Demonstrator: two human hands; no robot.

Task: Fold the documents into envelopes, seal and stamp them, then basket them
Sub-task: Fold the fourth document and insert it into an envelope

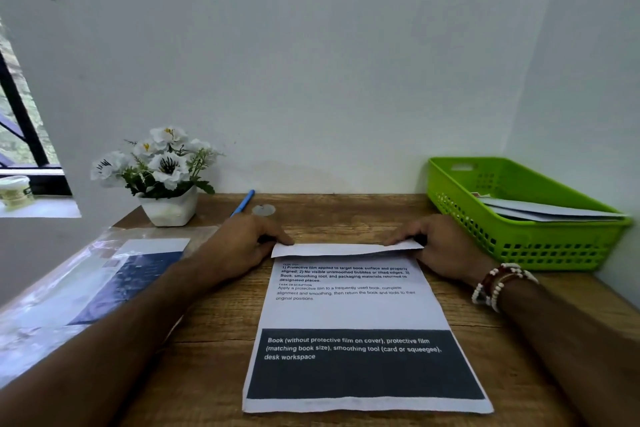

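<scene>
Your left hand (242, 246) and right hand (446, 250) pinch the lifted far corners of the document (353, 312), left of the green basket (540, 250); bring that edge over squarely, then crease.

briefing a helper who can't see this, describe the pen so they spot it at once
Start at the wooden desk, along its back edge against the wall. Right of the white flower pot lies the pen, slanted. It is the only slim bright blue thing there.
</scene>
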